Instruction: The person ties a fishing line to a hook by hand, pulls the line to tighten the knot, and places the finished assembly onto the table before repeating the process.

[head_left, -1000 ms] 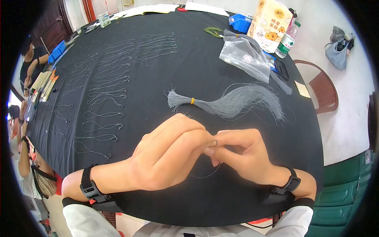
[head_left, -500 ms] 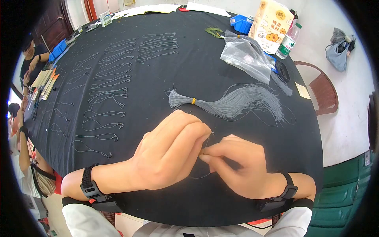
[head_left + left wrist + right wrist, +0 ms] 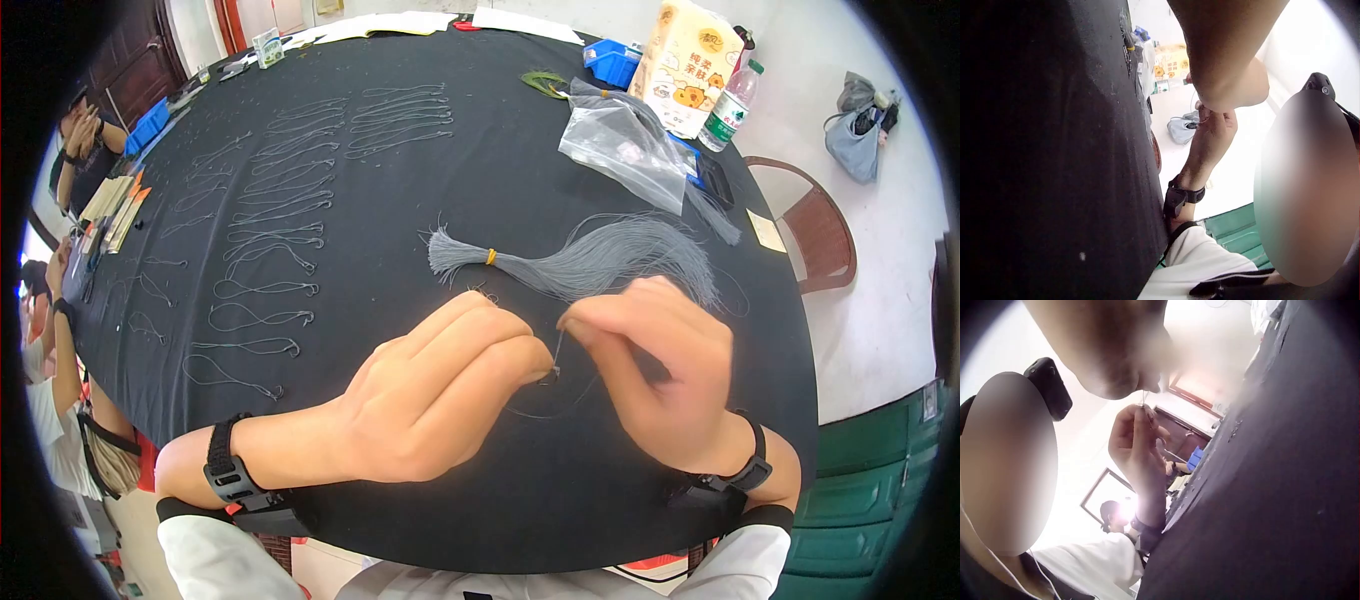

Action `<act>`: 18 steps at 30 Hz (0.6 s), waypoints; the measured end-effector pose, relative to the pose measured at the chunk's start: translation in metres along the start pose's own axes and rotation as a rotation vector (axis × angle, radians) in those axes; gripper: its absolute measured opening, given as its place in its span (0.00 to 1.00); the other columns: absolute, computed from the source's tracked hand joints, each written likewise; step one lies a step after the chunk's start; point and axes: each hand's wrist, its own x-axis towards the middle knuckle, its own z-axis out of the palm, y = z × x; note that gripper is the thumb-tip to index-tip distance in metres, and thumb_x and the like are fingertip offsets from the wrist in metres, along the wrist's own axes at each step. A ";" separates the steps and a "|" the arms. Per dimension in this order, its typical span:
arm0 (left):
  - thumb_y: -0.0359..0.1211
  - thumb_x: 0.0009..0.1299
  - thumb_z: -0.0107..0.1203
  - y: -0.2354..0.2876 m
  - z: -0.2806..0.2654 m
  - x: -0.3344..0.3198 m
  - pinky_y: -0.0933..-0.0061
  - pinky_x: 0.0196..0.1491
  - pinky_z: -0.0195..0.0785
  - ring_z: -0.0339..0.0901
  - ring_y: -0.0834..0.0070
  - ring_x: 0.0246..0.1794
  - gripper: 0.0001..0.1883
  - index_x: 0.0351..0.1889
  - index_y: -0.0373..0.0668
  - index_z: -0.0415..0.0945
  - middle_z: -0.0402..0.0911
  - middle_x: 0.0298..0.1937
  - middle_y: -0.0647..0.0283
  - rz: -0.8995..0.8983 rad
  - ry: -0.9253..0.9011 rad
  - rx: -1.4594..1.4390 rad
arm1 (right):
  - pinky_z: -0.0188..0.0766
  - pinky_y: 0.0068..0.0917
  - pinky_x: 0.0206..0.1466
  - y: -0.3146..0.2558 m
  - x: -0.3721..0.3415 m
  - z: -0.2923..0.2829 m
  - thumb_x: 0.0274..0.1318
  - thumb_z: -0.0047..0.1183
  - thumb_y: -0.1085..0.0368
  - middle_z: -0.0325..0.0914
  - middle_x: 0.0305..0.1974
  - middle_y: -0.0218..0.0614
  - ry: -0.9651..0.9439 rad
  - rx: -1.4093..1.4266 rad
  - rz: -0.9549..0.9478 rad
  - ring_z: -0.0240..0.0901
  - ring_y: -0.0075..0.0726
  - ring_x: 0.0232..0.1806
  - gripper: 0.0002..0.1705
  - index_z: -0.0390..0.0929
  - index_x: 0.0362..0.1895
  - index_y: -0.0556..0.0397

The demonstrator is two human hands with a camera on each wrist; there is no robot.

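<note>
In the head view my left hand (image 3: 445, 395) pinches a small dark fishing hook (image 3: 550, 376), which pokes out past the fingertips. To its right and slightly higher, my right hand (image 3: 660, 370) pinches a thin grey line (image 3: 558, 348) between thumb and forefinger. The line runs taut from the hook up to those fingertips, and a fainter loop of it hangs below the hands. Behind the hands lies a bundle of grey line (image 3: 600, 265), bound by a yellow band. The right wrist view shows the left hand's fingertips (image 3: 1141, 411) close under the right hand, with the line between them.
Several looped lines (image 3: 265, 290) lie in rows on the black tablecloth (image 3: 400, 220) at left. A clear plastic bag (image 3: 620, 150), a blue bin (image 3: 610, 62), a tissue pack (image 3: 685, 70) and a bottle (image 3: 730, 105) stand at back right. Other people sit at far left.
My right hand first draws back from the left fingertips, then moves up and right, pulling the line taut. My left hand shifts slightly, still pinching the hook.
</note>
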 end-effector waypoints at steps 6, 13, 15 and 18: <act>0.12 0.54 0.59 -0.002 0.004 -0.001 0.74 0.25 0.66 0.74 0.68 0.25 0.11 0.35 0.30 0.75 0.75 0.32 0.53 -0.024 0.061 -0.045 | 0.68 0.19 0.28 0.004 -0.008 0.008 0.54 0.56 0.74 0.81 0.28 0.36 -0.268 0.668 0.602 0.73 0.21 0.24 0.06 0.83 0.37 0.59; 0.13 0.56 0.57 -0.001 0.004 -0.002 0.81 0.22 0.63 0.73 0.76 0.25 0.10 0.35 0.31 0.75 0.76 0.32 0.55 -0.128 0.062 0.016 | 0.67 0.24 0.29 -0.006 -0.021 0.022 0.50 0.58 0.76 0.80 0.26 0.36 -0.172 0.458 0.361 0.72 0.27 0.23 0.07 0.84 0.35 0.57; 0.13 0.56 0.57 0.000 0.004 -0.002 0.82 0.21 0.63 0.73 0.77 0.24 0.10 0.35 0.31 0.75 0.76 0.31 0.56 -0.132 0.071 0.036 | 0.64 0.28 0.28 -0.009 -0.020 0.023 0.45 0.60 0.76 0.77 0.24 0.36 -0.150 0.343 0.230 0.70 0.34 0.22 0.07 0.82 0.32 0.56; 0.13 0.57 0.57 0.002 0.005 -0.003 0.82 0.21 0.62 0.72 0.77 0.24 0.10 0.35 0.31 0.75 0.77 0.31 0.56 -0.149 0.069 0.049 | 0.63 0.30 0.28 -0.012 -0.021 0.025 0.44 0.61 0.76 0.75 0.23 0.35 -0.114 0.226 0.082 0.69 0.37 0.22 0.06 0.80 0.30 0.57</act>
